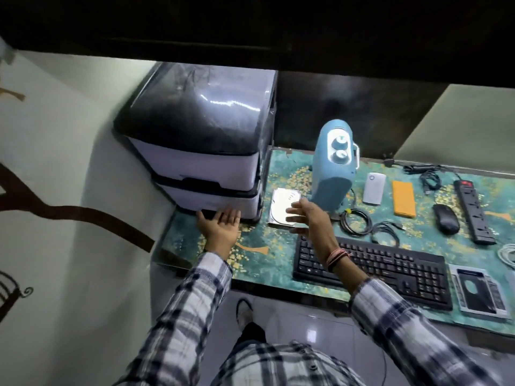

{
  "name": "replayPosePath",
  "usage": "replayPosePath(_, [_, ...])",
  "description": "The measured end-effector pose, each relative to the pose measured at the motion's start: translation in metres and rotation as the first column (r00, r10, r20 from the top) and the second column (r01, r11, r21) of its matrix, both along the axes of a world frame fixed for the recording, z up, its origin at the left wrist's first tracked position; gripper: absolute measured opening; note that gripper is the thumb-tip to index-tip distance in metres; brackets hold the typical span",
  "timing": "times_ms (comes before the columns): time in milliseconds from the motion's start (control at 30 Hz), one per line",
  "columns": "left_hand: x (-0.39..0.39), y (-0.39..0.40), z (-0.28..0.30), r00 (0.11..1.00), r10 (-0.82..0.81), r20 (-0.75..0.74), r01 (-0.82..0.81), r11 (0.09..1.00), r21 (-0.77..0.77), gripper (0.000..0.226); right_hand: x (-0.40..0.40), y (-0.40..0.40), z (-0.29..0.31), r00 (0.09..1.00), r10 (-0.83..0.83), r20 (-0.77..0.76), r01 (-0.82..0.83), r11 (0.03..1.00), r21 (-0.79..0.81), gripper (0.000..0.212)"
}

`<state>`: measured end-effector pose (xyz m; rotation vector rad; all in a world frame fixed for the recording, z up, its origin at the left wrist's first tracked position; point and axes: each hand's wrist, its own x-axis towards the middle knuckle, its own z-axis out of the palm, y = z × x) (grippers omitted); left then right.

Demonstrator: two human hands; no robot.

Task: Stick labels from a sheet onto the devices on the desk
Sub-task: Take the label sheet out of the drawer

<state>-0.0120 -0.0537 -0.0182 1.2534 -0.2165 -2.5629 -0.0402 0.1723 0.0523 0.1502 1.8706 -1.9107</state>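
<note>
A large black-and-white printer stands at the desk's far left. My left hand is open, palm up, with its fingertips at the printer's bottom front edge. My right hand hovers open, fingers spread, over a silver hard drive lying flat beside the printer. A blue device with two knobs stands upright just behind the drive. A black keyboard lies under my right forearm. No label sheet is visible.
On the teal patterned desk mat lie a white power bank, an orange pad, a black mouse, a power strip, coiled cables and a silver drive caddy. A wall closes the left side; a dark shelf hangs overhead.
</note>
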Motion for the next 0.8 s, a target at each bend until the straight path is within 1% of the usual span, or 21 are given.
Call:
replayPosePath(67, [-0.006, -0.024, -0.015, 0.996, 0.044, 0.080, -0.044, 0.999, 0.003, 0.079, -0.002, -0.027, 0.001, 0.999, 0.032, 0.002, -0.032, 0.999, 0.018, 0.050])
replayPosePath(167, [-0.013, -0.054, -0.031, 0.978, 0.039, 0.207, -0.033, 0.999, -0.035, 0.067, -0.003, -0.069, -0.002, 0.999, 0.049, -0.002, -0.049, 0.998, 0.026, 0.047])
replayPosePath(300, [-0.016, -0.073, -0.041, 0.976, 0.064, 0.206, -0.058, 0.998, -0.038, 0.064, -0.001, -0.112, -0.004, 0.994, 0.104, -0.033, -0.102, 0.994, 0.043, 0.040])
replayPosePath(333, [-0.015, -0.075, -0.041, 0.977, 0.046, 0.208, -0.039, 0.999, -0.033, 0.062, 0.000, -0.120, -0.004, 0.992, 0.117, -0.038, -0.115, 0.992, 0.043, 0.040])
replayPosePath(367, [-0.014, -0.078, -0.043, 0.970, 0.006, 0.245, 0.013, 0.997, -0.075, 0.058, 0.000, -0.128, -0.004, 0.990, 0.133, -0.051, -0.130, 0.990, 0.050, 0.040])
replayPosePath(400, [-0.013, -0.080, -0.049, 0.969, -0.002, 0.246, 0.027, 0.995, -0.098, 0.054, 0.001, -0.134, -0.003, 0.986, 0.151, -0.071, -0.147, 0.987, 0.059, 0.039])
replayPosePath(467, [-0.008, -0.082, -0.057, 0.973, -0.028, 0.230, 0.048, 0.995, -0.085, 0.049, 0.002, -0.144, -0.003, 0.975, 0.184, -0.128, -0.175, 0.981, 0.078, 0.037])
replayPosePath(567, [0.007, -0.076, -0.067, 0.954, -0.016, 0.300, 0.032, 0.998, -0.050, 0.054, 0.002, -0.156, -0.001, 0.946, 0.245, -0.212, -0.228, 0.968, 0.104, 0.035])
replayPosePath(600, [0.018, -0.076, -0.067, 0.951, -0.026, 0.309, 0.033, 0.999, -0.018, 0.052, 0.001, -0.160, -0.003, 0.933, 0.267, -0.243, -0.241, 0.962, 0.131, 0.032])
replayPosePath(633, [0.028, -0.075, -0.069, 0.952, -0.048, 0.302, 0.055, 0.998, -0.013, 0.046, 0.000, -0.163, -0.003, 0.914, 0.294, -0.281, -0.254, 0.952, 0.171, 0.029])
replayPosePath(667, [0.040, -0.074, -0.073, 0.942, -0.071, 0.329, 0.098, 0.993, -0.064, 0.040, -0.002, -0.167, -0.005, 0.885, 0.339, -0.319, -0.275, 0.934, 0.230, 0.025])
replayPosePath(700, [0.049, -0.073, -0.073, 0.929, -0.072, 0.363, 0.093, 0.995, -0.042, 0.040, -0.006, -0.170, -0.010, 0.843, 0.404, -0.356, -0.307, 0.904, 0.299, 0.021])
replayPosePath(733, [0.058, -0.072, -0.080, 0.930, -0.054, 0.364, 0.073, 0.997, -0.037, 0.045, -0.009, -0.174, -0.014, 0.784, 0.499, -0.370, -0.363, 0.851, 0.379, 0.019])
replayPosePath(767, [0.063, -0.071, -0.085, 0.916, -0.071, 0.394, 0.079, 0.997, -0.003, 0.048, -0.012, -0.179, -0.018, 0.709, 0.613, -0.349, -0.432, 0.768, 0.472, 0.019])
replayPosePath(800, [0.072, -0.073, -0.090, 0.914, -0.017, 0.406, 0.027, 0.999, -0.017, 0.049, -0.014, -0.186, -0.018, 0.632, 0.718, -0.293, -0.493, 0.664, 0.563, 0.022])
